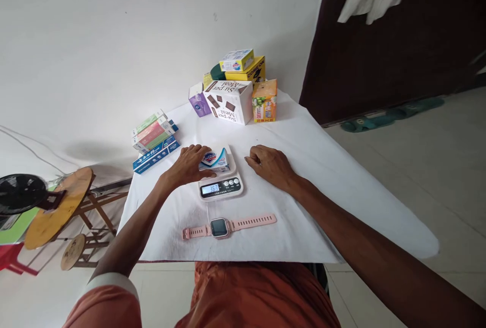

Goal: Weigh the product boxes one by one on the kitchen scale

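A small white-and-blue soap box (215, 158) lies on the pan of a white digital kitchen scale (221, 189). My left hand (193, 163) grips the left end of the box, its thumb along the front and its fingers over the back. The lit display seems to read 363. To the right of the scale, my right hand (271, 165) rests on the cloth with its fingers curled in, and nothing shows in it. In front of the scale lies a smartwatch (219, 227) with a pink strap, stretched out flat.
Toothpaste boxes, including a blue one (156, 155), are stacked at the left. A white Su-per Meal box (231, 105), a purple box (199, 100), an orange box (265, 101) and yellow boxes stand at the back. A white cloth (304, 186) covers the table; a fan (22, 194) is beyond its left side.
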Demonstrator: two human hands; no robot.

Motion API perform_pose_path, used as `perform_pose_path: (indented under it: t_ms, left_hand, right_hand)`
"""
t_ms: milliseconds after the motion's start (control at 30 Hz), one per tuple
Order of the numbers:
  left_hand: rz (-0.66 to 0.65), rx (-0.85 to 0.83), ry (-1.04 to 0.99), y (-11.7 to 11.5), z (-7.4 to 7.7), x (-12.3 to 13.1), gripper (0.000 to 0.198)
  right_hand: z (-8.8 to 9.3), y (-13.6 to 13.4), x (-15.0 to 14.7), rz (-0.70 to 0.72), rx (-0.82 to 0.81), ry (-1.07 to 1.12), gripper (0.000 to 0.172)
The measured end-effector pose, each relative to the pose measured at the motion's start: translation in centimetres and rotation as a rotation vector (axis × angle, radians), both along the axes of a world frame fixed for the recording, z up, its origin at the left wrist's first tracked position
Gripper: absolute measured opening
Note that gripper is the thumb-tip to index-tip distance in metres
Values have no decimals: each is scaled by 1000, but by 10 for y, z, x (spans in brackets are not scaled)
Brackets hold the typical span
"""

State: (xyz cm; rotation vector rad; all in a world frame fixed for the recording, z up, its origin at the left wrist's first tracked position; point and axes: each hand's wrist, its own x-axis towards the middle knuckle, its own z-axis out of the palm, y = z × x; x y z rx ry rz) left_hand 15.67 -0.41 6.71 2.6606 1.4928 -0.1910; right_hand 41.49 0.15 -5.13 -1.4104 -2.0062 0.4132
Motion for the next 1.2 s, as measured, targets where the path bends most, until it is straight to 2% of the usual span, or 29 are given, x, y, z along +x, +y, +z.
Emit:
perform_pose_path:
  t_ms: [133, 200, 400, 500, 667, 767, 833, 1033, 1133, 1200]
  left_hand:
    - [2, 28, -50, -7, 3, 3, 81]
    - [1, 50, -68, -10, 2, 5, 85]
    - [30, 63, -48, -15, -7, 0, 49]
    - [93, 130, -96, -12, 0, -26, 48]
    - [403, 282, -62, 25, 13, -96, 48]
    - [551, 293, -23, 51, 11, -125, 51]
    - [587, 309, -2, 62, 5, -135, 53]
    - [514, 430, -53, 60, -9, -138, 51]
    - [481, 463, -99, 60, -3, -128, 52]
    - [427, 491, -136, 64, 4, -109, 51]
  right_hand:
    - [-6, 1, 0, 3, 33, 28, 25]
    - [-8, 2, 0, 7, 50, 38, 27]
    - [-10, 2, 1, 25, 75, 55, 27]
    - [-10, 1, 2, 29, 86, 55, 28]
    - [-12, 2, 1, 17, 104, 46, 28]
    - [-14, 3, 0, 17, 113, 55, 29]
    - [-14, 3, -1, 23, 113, 66, 29]
    - [-9, 2, -1, 14, 95, 67, 27]
    - [-5, 0, -1, 10, 72, 51, 25]
    - [-3, 0, -1, 9, 55, 30, 24]
